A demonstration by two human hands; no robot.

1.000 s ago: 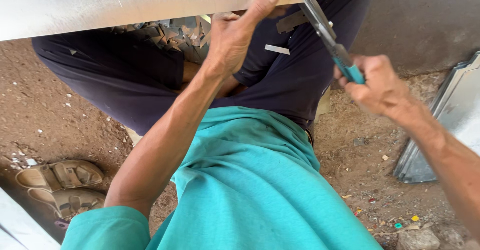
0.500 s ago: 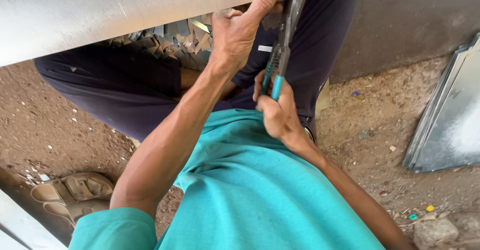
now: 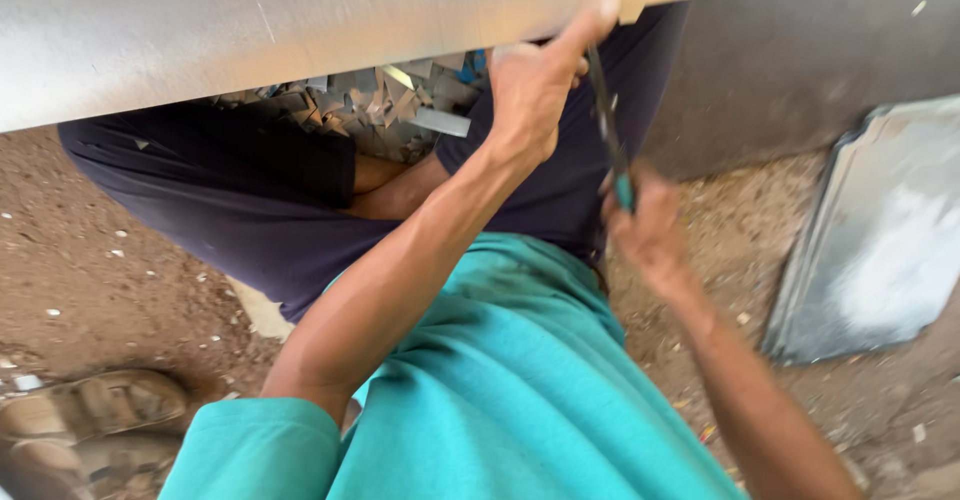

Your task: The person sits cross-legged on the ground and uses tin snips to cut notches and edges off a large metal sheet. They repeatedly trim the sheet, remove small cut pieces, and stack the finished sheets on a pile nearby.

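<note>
No packages, labels, signs or screens in view; nothing printed or boxed anywhere in the frame.

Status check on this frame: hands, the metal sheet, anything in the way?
Left hand grips metal sheet at lower edge. Right hand shut on snips, blades at sheet edge. Metal scraps piled on lap beneath; nothing blocking.
</note>
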